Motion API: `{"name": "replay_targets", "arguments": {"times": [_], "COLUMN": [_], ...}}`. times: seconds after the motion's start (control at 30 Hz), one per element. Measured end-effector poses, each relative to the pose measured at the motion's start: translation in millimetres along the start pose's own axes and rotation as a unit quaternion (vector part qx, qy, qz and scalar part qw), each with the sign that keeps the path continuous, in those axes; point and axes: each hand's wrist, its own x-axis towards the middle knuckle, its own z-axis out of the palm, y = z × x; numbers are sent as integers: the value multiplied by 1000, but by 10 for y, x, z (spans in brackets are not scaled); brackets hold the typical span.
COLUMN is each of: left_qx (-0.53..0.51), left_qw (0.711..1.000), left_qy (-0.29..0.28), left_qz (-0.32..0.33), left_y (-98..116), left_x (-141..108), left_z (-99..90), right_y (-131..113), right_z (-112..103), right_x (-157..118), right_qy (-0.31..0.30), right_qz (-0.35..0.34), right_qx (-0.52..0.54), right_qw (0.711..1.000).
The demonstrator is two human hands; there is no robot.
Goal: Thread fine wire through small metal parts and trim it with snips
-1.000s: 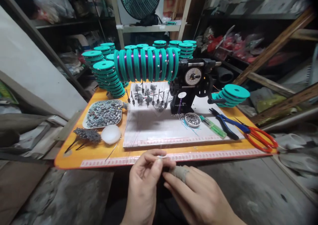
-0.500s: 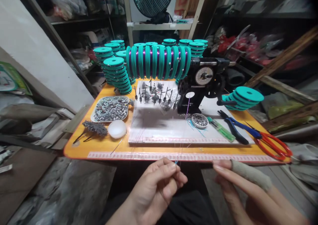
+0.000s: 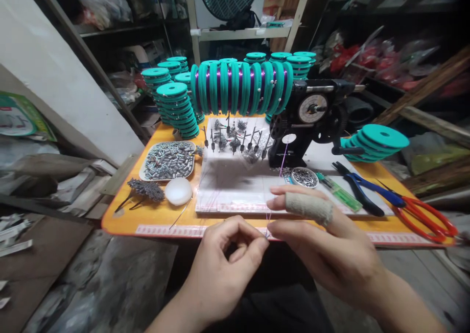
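Note:
My left hand is closed, with thumb and forefinger pinching a thin purple-blue thread over the table's front edge. Close against those fingertips, my right hand has its lower fingers drawn together at the same thread. Its bandaged finger and another reach out above, apart from them. The pinched ends are too small to make out. Fine lines run up toward a row of teal spools wound with purple thread on a black winding machine. Small dark weights hang beneath the spools.
On the orange table are a tray of metal pieces, a white dish, a round tin, a green box, blue pliers and red-handled scissors. Stacked spools stand at left, more at right.
My right hand has moved left and up, from apart at the right to beside my left fingertips. My left hand has turned, knuckles now higher. The view has shifted slightly.

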Motion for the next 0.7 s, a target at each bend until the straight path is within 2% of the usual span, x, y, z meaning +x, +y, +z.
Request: {"name": "replay_targets", "arguments": {"times": [0.07,0.13,0.2,0.3,0.37,0.4,0.43,0.47,0.53,0.57,0.6,0.63,0.7], "left_qx": [82,172,270,382,411,406,385,346,207,116,21,-71,-216], "left_qw": [994,973,932,855,820,819,834,867,949,979,995,996,976], "left_qy": [6,33,75,118,99,81,58,35,6,1,-1,3,16], "left_qz": [66,150,230,330,386,398,391,357,236,165,102,53,-6], "left_y": [13,1,-33,-93,-118,-125,-130,-132,-139,-144,-151,-158,-172], "left_x": [-6,1,18,46,59,62,63,61,46,34,19,3,-29], "left_z": [-30,-43,-42,-28,-20,-18,-16,-13,2,17,37,64,128], "right_y": [4,-5,-20,-31,-27,-23,-22,-26,-51,-74,-102,-135,-205], "right_z": [23,55,88,133,156,164,169,168,156,146,136,128,127], "right_x": [82,143,200,287,318,316,301,272,178,121,62,5,-89], "right_qy": [-39,-81,-105,-94,-75,-70,-64,-54,-8,25,50,58,20], "right_qz": [5,33,74,103,109,110,110,108,103,106,116,134,192], "right_qx": [40,51,40,16,5,3,3,3,-5,-11,-12,-3,51], "right_qw": [998,995,991,990,991,991,992,993,995,994,992,989,980]}}
